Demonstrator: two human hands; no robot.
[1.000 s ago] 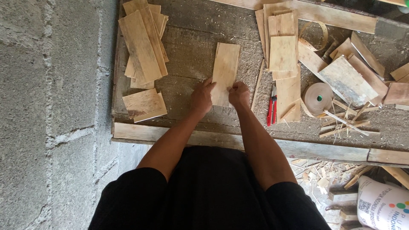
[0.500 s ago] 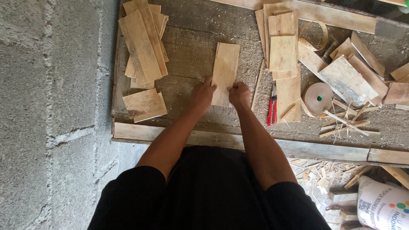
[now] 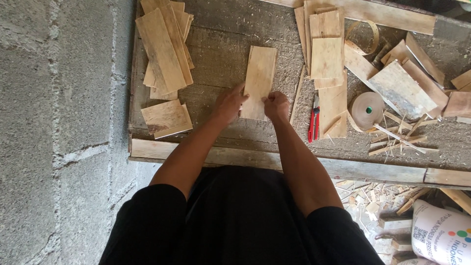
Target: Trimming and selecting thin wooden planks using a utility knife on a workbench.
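Rough woodworking workshop, sawdust-strewn workbench (image 3: 221, 44), stacks of cut wooden slats (image 3: 164, 46), offcuts, bare concrete-block wall (image 3: 59, 98)

Single head cam, looks straight down from above the person's torso. Bench (image 3: 221, 49) fills top and centre, near. Arms run up from 6 o'clock to mid-frame. Block wall (image 3: 54, 122) at 9 o'clock, sack (image 3: 441, 235) at 5 o'clock.

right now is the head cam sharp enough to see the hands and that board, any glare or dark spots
Head view: soft, even daylight, no glare. The left hand and right hand at the near end of the pale wooden board are reasonably sharp, with only faint shadows under them. The black clothing at the bottom shows almost no detail. The red-handled tool is small but distinct.
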